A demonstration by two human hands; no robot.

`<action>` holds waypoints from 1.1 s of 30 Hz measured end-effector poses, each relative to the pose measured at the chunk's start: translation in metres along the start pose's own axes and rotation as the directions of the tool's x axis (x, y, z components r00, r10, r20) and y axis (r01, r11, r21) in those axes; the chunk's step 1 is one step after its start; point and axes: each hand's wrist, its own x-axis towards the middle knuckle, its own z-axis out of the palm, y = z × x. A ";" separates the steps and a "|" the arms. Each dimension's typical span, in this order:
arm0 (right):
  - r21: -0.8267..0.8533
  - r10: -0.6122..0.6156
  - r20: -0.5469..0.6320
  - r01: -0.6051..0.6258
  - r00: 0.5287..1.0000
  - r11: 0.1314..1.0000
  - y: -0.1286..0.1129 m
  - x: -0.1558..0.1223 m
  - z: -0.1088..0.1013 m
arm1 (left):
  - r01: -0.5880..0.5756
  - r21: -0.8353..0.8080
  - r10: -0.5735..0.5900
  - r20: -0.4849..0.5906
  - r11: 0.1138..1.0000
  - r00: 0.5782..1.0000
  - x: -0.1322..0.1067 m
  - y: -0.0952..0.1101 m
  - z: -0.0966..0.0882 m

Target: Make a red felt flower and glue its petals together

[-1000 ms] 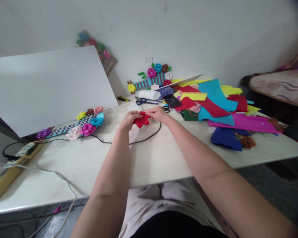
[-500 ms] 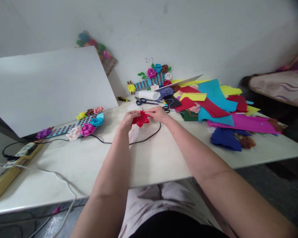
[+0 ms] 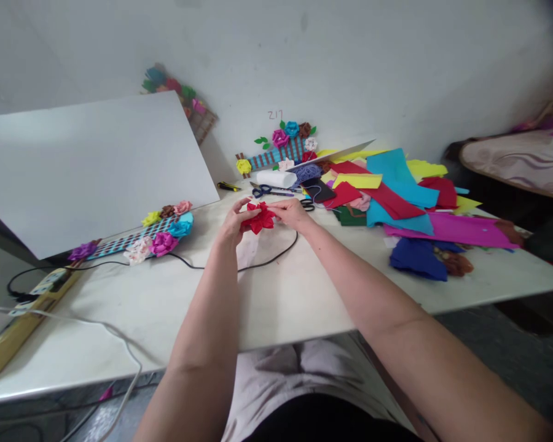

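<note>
A red paper flower (image 3: pixel 260 219) with pointed, layered petals is held above the white table (image 3: pixel 295 301). My left hand (image 3: pixel 234 222) grips its left side, thumb on the petals and fingers behind. At the flower's right edge, my right hand (image 3: pixel 291 212) pinches a petal between thumb and fingertips. A black cord (image 3: pixel 276 258) curves over the table below the flower. Just beyond the hands lie dark-handled scissors (image 3: pixel 260 191) and a white roll (image 3: pixel 276 178). Black scissor handles (image 3: pixel 306 205) show beside my right wrist.
Colourful paper sheets (image 3: pixel 396 190) pile up at the right. On the left lie a flower-decorated woven guitar shape (image 3: pixel 142 238), a power strip (image 3: pixel 32 307) and a large white board (image 3: pixel 101 166). A second flowered guitar piece (image 3: pixel 279 153) leans on the wall; a box cutter (image 3: pixel 228 186) lies near it.
The flower has shifted slightly left and tipped more upright. My left hand's fingers have lifted and spread behind it, while my right hand still pinches its right edge.
</note>
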 end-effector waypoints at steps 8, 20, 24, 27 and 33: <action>-0.041 0.027 -0.096 -0.031 0.995 0.999 -0.004 0.001 0.000 | 0.026 0.026 -0.021 -0.173 0.999 0.985 0.011 -0.009 0.005; -0.025 0.050 -0.115 -0.053 0.992 0.998 -0.007 -0.001 0.000 | -0.050 -0.039 0.045 -0.124 0.998 0.991 0.012 -0.018 0.011; -0.014 0.053 -0.110 -0.055 0.992 0.998 -0.009 -0.002 0.000 | -0.076 -0.003 0.075 -0.080 0.997 0.994 0.008 -0.016 0.012; 0.002 0.035 -0.110 -0.035 0.993 0.999 -0.008 -0.002 0.000 | -0.075 0.026 0.076 -0.071 0.997 0.995 0.005 -0.013 0.013; 0.048 0.079 -0.122 -0.073 0.989 0.996 -0.011 -0.002 0.001 | -0.048 0.021 0.049 -0.059 0.999 0.997 0.003 -0.011 0.014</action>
